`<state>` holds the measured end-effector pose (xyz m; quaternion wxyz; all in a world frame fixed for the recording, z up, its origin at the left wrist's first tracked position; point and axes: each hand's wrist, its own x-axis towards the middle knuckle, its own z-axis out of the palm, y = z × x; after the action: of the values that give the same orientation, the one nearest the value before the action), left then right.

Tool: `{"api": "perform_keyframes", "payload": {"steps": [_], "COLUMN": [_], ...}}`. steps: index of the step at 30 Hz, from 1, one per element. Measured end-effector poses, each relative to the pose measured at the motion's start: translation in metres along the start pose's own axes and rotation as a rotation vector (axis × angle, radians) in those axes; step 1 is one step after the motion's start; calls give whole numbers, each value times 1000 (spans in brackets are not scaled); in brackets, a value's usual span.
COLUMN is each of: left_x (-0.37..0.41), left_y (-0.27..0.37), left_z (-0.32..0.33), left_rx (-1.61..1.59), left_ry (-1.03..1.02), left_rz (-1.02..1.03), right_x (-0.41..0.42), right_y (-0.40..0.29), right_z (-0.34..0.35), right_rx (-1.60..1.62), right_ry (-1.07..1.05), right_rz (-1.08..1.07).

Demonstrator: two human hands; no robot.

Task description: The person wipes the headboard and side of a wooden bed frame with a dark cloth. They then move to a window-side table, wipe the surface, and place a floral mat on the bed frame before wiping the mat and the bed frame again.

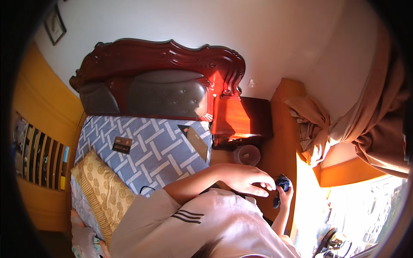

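My right hand (285, 195) is raised at the right of my body, closed around a bunched dark blue cloth (282, 183), part of which hangs down beside the wrist. My left hand (251, 181) reaches across my chest from the left, palm down, with its fingers loosely bent and apart. Its fingertips come close to the cloth's left side; whether they touch it cannot be told. Nothing shows in the left hand. Both hands are in front of a light short-sleeved shirt (222, 216) with dark stripes.
A bed with a patterned blue mattress (151, 145) and a carved wooden headboard (145, 58) lies ahead and left, bearing a yellow pillow (106, 190). Beside it are a reddish nightstand (238, 119) and a round bin (247, 155). Brown curtains (371, 119) hang by the bright window at right.
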<state>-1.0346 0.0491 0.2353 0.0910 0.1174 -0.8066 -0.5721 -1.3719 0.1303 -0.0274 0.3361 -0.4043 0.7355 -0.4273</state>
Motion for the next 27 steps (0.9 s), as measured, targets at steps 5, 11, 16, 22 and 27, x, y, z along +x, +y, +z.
{"api": "perform_keyframes", "payload": {"steps": [5, 11, 16, 22, 27], "left_x": [8, 3, 48, 66, 95], "left_y": [100, 183, 219, 238, 237], "left_z": [36, 128, 206, 259, 289], "left_rx": [-412, -433, -513, -718, -850], "left_ry": [-124, 270, 385, 304, 121], "left_rz": [629, 1498, 1428, 1107, 899], "right_x": [-51, -99, -145, -181, -192], "right_y": [86, 133, 190, 175, 163], "right_z": [-68, -187, -263, -261, -252], "right_rx": [220, -528, -736, -870, -788], "right_ry": [57, 519, 693, 627, 585], "right_rz": [-53, -113, -85, 65, 263]}}
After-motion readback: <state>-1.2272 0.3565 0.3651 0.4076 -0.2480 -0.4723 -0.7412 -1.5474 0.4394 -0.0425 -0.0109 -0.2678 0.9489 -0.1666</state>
